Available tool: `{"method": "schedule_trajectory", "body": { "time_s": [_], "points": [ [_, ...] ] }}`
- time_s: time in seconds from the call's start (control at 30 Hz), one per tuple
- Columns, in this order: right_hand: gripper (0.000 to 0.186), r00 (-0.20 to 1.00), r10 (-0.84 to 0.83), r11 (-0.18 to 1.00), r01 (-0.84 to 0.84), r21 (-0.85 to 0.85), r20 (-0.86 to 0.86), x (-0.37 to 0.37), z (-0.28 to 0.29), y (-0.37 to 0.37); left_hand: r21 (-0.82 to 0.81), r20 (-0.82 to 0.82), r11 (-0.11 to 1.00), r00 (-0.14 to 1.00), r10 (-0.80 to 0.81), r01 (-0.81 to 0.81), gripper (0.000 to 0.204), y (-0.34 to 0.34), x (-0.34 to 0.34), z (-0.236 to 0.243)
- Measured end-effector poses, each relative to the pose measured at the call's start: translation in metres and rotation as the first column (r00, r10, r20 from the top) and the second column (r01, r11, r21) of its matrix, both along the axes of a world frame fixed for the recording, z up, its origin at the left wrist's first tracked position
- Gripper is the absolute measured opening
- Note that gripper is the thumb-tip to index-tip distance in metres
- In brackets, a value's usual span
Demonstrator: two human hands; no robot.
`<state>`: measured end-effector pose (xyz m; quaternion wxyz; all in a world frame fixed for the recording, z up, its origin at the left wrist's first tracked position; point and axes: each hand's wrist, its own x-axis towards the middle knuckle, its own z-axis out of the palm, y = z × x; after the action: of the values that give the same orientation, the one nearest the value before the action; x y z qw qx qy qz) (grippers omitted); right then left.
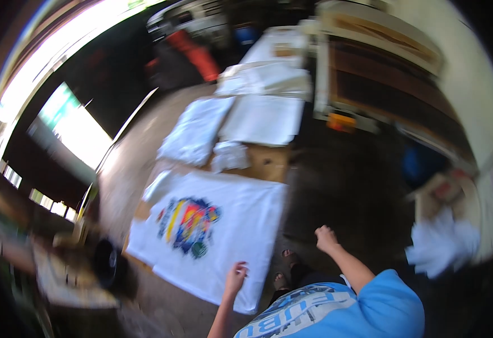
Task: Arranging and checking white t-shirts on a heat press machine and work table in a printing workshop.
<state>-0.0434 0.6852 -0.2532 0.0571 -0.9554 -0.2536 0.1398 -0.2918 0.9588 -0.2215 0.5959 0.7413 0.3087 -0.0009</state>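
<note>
A white T-shirt with a colourful print of yellow, red and blue lies spread flat on a long wooden table. Over its near right part is my left hand, its fingers loosely bent and apart, with nothing seen in them. Whether it touches the cloth I cannot tell. My right hand is off to the right of the table, above the dark floor, fingers curled in and no object showing.
Beyond the shirt lie a small crumpled white cloth and folded white stacks. A black bucket stands left of the table. At right are framed screens, an orange container and a white cloth heap.
</note>
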Motion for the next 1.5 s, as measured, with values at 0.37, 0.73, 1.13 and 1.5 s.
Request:
{"method": "schedule_trajectory", "body": {
  "time_s": [0.37, 0.73, 1.13, 1.5],
  "points": [
    [0.027, 0.560, -0.615, 0.784, 0.509, -0.355, -0.555, -0.161, -0.020, -0.241, 0.160, -0.218, 0.347, 0.375, -0.901, 0.924, 0.031, -0.153, 0.087, -0.024],
    [0.023, 0.536, -0.633, 0.577, 0.808, 0.122, -0.559, -0.251, -0.033, -0.420, 0.072, -0.093, -0.477, -0.470, -0.878, 0.876, 0.030, -0.358, 0.098, -0.125],
    [0.020, 0.135, -0.880, 0.102, 0.990, 0.097, -0.456, -0.348, -0.028, -0.663, -0.178, -0.532, 0.355, 0.214, -0.819, 0.918, 0.022, -0.521, 0.170, -0.093],
    [0.025, 0.248, -0.640, -0.062, 0.927, 0.370, -0.728, -0.305, -0.027, -0.675, 0.384, -0.099, -0.382, -0.373, -0.922, 0.841, 0.026, -0.877, 0.255, -0.022]
  ]
}}
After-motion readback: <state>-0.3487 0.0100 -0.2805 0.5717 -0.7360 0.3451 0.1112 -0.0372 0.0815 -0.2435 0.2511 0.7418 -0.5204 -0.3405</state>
